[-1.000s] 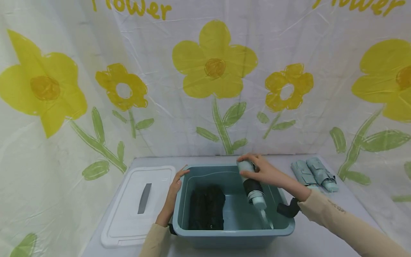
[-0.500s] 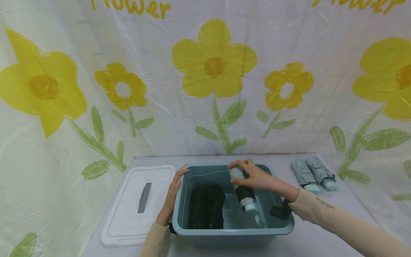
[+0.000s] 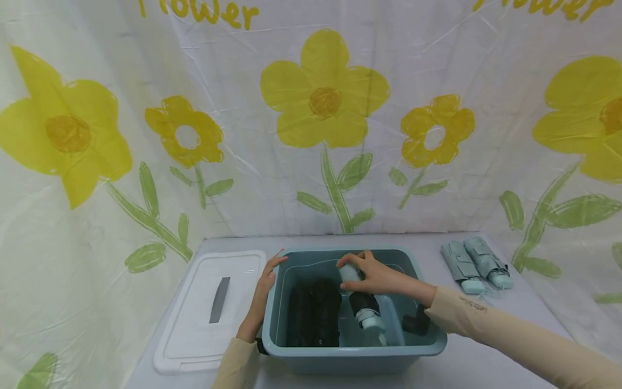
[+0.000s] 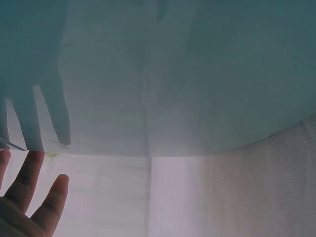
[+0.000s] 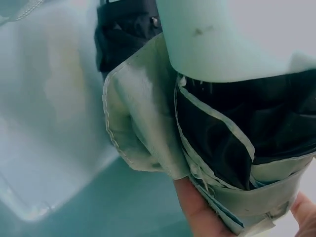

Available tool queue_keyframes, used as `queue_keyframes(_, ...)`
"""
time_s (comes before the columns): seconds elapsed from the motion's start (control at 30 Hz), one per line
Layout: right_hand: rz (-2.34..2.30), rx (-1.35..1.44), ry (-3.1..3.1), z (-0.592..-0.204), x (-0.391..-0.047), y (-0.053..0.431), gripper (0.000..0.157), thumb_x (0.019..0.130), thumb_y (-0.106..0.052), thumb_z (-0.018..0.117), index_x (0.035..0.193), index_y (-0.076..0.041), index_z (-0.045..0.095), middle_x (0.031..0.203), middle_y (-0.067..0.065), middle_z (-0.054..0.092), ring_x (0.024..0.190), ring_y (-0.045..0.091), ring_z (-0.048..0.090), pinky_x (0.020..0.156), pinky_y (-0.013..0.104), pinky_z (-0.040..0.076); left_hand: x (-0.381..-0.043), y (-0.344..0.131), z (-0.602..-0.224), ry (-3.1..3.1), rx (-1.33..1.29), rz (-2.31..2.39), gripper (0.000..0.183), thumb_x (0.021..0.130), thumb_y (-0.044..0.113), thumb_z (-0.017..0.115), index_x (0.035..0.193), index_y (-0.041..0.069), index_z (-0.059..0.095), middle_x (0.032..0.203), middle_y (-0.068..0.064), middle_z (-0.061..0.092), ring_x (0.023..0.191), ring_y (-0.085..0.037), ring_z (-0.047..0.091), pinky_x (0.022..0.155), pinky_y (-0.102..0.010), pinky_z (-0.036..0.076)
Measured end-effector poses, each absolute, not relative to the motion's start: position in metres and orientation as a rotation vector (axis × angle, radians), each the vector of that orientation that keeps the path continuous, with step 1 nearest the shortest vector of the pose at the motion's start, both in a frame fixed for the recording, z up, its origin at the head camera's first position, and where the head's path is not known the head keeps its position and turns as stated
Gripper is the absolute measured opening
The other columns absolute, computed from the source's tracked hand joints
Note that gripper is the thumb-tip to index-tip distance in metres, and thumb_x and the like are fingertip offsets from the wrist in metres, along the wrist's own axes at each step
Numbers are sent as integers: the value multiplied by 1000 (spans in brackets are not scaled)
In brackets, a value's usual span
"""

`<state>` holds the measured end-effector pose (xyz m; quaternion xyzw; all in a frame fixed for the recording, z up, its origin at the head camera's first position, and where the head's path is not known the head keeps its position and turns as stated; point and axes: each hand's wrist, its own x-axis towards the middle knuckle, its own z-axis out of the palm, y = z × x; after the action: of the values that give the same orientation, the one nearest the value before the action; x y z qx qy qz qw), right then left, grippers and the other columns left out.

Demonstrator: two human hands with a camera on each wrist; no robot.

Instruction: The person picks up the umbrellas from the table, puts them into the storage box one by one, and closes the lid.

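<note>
My right hand grips a folded pale green umbrella with a black section, tilted with its handle toward me, inside the blue-green bin. Up close in the right wrist view, the umbrella's smooth handle and loose fabric show, with fingers wrapped at the far end. Two dark, folded bundles lie side by side in the bin's left half. My left hand rests against the bin's left side, fingers up by the rim. In the left wrist view its straight fingers are beside the bin wall.
A white lid with a grey handle lies left of the bin. Two more folded pale green umbrellas lie at the table's back right. A white curtain with yellow flowers hangs behind the table.
My right hand has moved left and lower into the bin with the umbrella, closer to the dark bundles. The left hand has stayed at the bin's side.
</note>
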<state>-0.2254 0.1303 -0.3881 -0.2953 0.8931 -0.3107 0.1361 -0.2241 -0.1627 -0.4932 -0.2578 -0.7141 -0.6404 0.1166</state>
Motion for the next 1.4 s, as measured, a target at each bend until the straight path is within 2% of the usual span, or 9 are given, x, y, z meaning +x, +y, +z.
queue_keyframes(0.23,-929,-805,2560,-395,-228,126,42,88,-35,61,125,-20,48,115,21,35,75,21,47,60,33,42,-223,-163,-492,-2094,-766,-1874,43,99,8,17,137,3,37,153,-14,20,138,-36,18,103,-64,16)
queue_keyframes(0.33,-926,-789,2554,-399,-229,124,44,87,-35,62,125,-18,48,113,22,35,75,21,47,60,32,42,-222,-163,-488,-2108,-768,-1854,43,98,5,17,136,0,37,152,-17,20,138,-35,19,103,-64,17)
queue_keyframes(0.57,-925,-684,2524,-410,-230,118,40,86,-29,64,122,-19,49,113,22,34,74,23,49,57,33,43,-213,-161,-469,-2135,-786,-1868,43,96,-2,17,134,-8,36,150,-26,18,136,-43,17,102,-65,17)
queue_keyframes(0.73,-905,-641,2513,-421,-231,113,39,85,-29,65,120,-21,49,109,19,34,74,24,49,56,33,42,-211,-161,-467,-2142,-770,-1881,43,96,-2,17,134,-7,36,150,-25,18,137,-42,17,103,-65,17)
queue_keyframes(1.0,-852,-601,2515,-437,-235,106,35,85,-27,66,115,-22,50,105,17,33,74,23,49,58,33,42,-223,-163,-487,-2109,-780,-1858,42,98,4,17,135,-4,36,151,-20,19,138,-39,17,102,-66,16)
queue_keyframes(1.27,-846,-549,2512,-450,-228,102,34,83,-22,68,110,-17,49,102,16,30,70,23,48,56,33,41,-226,-162,-496,-2092,-781,-1887,43,100,15,18,137,2,37,153,-13,20,139,-36,17,103,-64,16)
queue_keyframes(1.4,-834,-538,2516,-455,-228,100,35,83,-20,69,109,-17,46,104,18,28,67,23,49,54,32,41,-224,-163,-492,-2099,-771,-1869,44,100,14,16,137,2,37,153,-13,20,139,-37,16,103,-64,16)
